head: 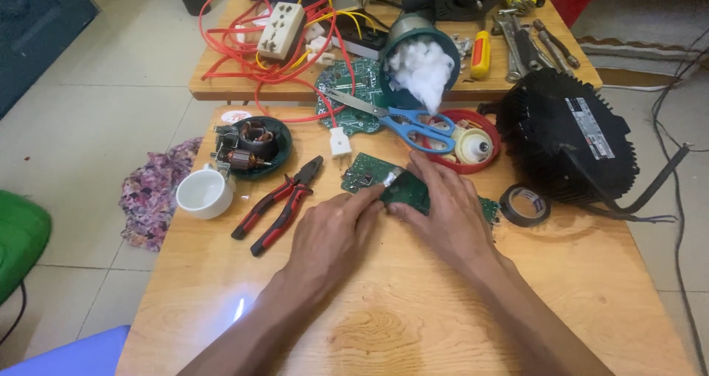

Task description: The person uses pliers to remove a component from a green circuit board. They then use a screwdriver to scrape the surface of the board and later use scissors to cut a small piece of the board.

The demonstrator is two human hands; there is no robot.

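Note:
A green circuit board (369, 172) lies on the wooden table (413, 317) in front of me. My left hand (332, 236) rests at its near edge, forefinger and thumb stretched onto the board. My right hand (443, 210) lies flat across the board's right part, its fingers pressing a small silvery component (392, 175) against the board. Most of the board's right half is hidden under that hand.
Red-handled pliers (277, 204) and a white cup (204, 192) sit left of the board. Blue scissors (406, 121), a red lid (465, 143), black tape roll (525, 204) and a finned black housing (569, 136) lie beyond. A second table holds red wires, a socket strip and tools.

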